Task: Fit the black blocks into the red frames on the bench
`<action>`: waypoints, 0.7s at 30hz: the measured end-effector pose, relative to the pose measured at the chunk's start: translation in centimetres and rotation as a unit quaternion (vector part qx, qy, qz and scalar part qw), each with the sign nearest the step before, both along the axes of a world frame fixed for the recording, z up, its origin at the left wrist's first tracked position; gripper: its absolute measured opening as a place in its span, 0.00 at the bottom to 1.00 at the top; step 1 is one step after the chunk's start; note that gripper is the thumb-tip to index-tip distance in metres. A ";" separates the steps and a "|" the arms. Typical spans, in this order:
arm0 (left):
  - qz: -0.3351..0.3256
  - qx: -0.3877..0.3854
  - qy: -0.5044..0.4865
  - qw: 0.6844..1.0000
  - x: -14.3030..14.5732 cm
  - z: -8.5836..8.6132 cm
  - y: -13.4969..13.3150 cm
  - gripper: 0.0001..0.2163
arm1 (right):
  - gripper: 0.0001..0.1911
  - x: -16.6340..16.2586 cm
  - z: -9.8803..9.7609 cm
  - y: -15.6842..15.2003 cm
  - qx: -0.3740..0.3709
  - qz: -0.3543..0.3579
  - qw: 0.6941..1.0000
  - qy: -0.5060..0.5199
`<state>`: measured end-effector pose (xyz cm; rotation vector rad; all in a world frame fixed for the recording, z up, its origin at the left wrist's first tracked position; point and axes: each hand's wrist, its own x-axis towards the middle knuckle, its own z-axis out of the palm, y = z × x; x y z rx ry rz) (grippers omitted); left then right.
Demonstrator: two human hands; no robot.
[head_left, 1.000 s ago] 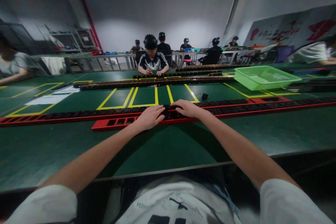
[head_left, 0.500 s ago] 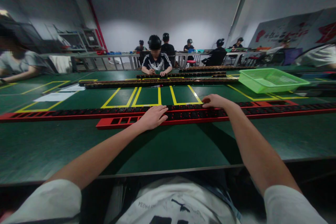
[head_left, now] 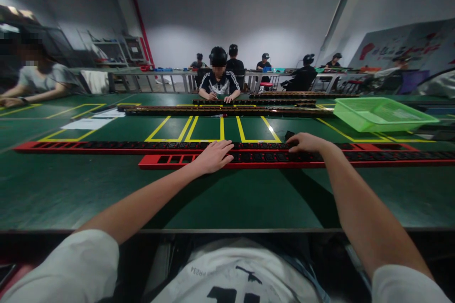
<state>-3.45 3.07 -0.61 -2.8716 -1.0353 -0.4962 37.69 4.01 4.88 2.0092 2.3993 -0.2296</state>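
Observation:
Two long red strips with rows of square openings lie across the table, the near strip in front of the far strip. Black square pieces fill most of the openings; several at the left ends are bare. My left hand rests across both strips, its fingers stretched out and holding nothing. Over the far strip, the fingers of my right hand pinch a small black piece that stands tilted above the row. Its lower part is hidden by my fingertips.
A green plastic basket stands at the back right. Dark long strips lie farther back, beyond yellow tape outlines. White paper sheets are at the left. A co-worker sits opposite, another person at the left.
A black piece now shows raised at my right fingertips, where none was visible before. My left hand stays on the strips. The whole view has shifted slightly.

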 end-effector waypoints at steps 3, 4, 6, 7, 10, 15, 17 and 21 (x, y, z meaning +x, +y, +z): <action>0.004 -0.003 0.001 1.000 0.0 0.1 0.0 0.26 | 0.22 -0.5 -0.1 0.1 0.000 0.016 1.000 0.005; 0.002 -0.003 0.001 1.000 0.0 0.1 0.0 0.26 | 0.22 -0.9 -0.2 0.2 0.001 0.022 1.000 0.008; -0.002 -0.005 0.005 1.000 0.0 0.2 0.0 0.26 | 0.21 -1.8 -0.4 0.3 0.006 0.030 0.999 0.015; -0.003 -0.005 0.007 1.000 0.0 0.2 0.0 0.26 | 0.20 -2.4 -0.5 0.4 0.009 0.031 0.999 0.017; 0.001 -0.006 0.012 1.000 0.0 0.1 0.1 0.26 | 0.21 -4.5 -0.8 0.4 0.026 0.034 0.999 0.016; 0.005 -0.005 0.015 1.000 0.0 -0.2 0.2 0.27 | 0.24 -7.4 -1.1 0.5 0.047 0.064 0.996 0.031; 0.008 -0.004 0.017 1.000 0.0 -0.2 0.3 0.27 | 0.23 -8.0 -1.1 0.6 0.045 0.068 0.996 0.027; 0.011 -0.001 0.023 1.000 0.0 -0.1 0.2 0.26 | 0.22 -8.6 -1.0 0.5 0.050 0.065 0.996 0.020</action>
